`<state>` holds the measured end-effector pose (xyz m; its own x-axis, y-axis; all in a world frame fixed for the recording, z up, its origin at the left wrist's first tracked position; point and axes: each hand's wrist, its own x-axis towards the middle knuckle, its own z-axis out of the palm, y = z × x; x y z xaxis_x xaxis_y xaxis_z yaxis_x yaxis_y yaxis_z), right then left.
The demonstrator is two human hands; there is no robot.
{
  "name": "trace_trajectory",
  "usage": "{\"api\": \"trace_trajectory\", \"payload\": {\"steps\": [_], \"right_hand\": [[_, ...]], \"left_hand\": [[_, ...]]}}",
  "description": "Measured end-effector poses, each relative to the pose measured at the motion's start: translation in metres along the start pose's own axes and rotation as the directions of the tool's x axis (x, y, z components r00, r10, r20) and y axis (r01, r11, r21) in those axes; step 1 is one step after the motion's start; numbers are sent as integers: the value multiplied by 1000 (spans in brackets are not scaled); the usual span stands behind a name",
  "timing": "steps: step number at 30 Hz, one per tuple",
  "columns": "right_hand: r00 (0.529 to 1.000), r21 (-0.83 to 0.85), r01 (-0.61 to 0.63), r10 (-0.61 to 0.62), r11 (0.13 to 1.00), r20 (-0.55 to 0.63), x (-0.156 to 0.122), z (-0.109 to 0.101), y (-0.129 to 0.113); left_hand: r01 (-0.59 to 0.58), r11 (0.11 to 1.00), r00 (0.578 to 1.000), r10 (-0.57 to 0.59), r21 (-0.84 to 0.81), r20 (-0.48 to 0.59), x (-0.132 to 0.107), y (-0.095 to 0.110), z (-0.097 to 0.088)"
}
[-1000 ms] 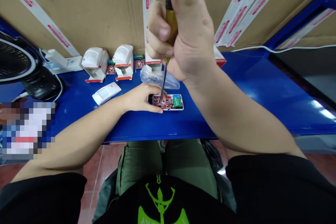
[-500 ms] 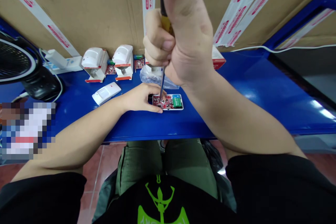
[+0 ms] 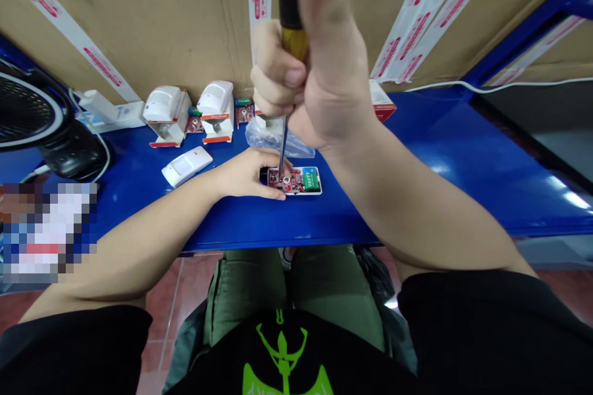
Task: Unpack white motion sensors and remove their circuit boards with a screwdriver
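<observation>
In my right hand point(image 3: 319, 68) is a screwdriver point(image 3: 291, 6) with a translucent amber handle and a black band, held upright with fingers wrapped round it. Its thin metal shaft runs down to the red circuit board point(image 3: 293, 183) near the left end; the exact tip is hard to make out. That board lies in a shallow white housing, with a green-blue battery point(image 3: 312, 179) at its right end. My left hand point(image 3: 250, 174) grips the housing's left end between thumb and fingers, against the blue table. A white detector cover point(image 3: 188, 165) lies left of it.
Two white detectors point(image 3: 163, 103) sit on small boxes at the back, with red boards point(image 3: 244, 113) beside them. Clear plastic bags point(image 3: 280, 139) lie behind my left hand. A black fan point(image 3: 69, 142) and a power strip point(image 3: 125, 114) stand at left; cardboard point(image 3: 185, 12) backs the table point(image 3: 445, 154).
My right hand's grip on the screwdriver has turned slightly, and more of the amber handle shows. My left hand and the housing keep their places; the whole view shifts a little.
</observation>
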<state>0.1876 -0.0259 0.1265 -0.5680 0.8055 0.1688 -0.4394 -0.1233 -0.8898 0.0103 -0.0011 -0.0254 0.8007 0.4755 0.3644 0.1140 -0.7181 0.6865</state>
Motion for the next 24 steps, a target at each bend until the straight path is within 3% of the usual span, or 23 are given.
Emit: {"api": "trace_trajectory", "payload": {"steps": [3, 9, 15, 21, 24], "right_hand": [[999, 9, 39, -39, 999, -19, -3, 2, 5], [953, 9, 266, -262, 964, -150, -6, 7, 14], [909, -94, 370, -381, 924, -169, -10, -3, -1], [863, -109, 468, -480, 877, -156, -22, -10, -19], [875, -91, 442, -451, 892, -176, -32, -9, -29]], "left_hand": [[17, 1000, 1000, -17, -3, 3, 0, 0, 0], [15, 1000, 1000, -15, -25, -7, 0, -2, 0], [14, 999, 999, -12, 52, -42, -2, 4, -7], [73, 965, 995, -51, 252, -91, -8, 12, -40], [151, 918, 988, -131, 366, -78, -17, 9, -64]]}}
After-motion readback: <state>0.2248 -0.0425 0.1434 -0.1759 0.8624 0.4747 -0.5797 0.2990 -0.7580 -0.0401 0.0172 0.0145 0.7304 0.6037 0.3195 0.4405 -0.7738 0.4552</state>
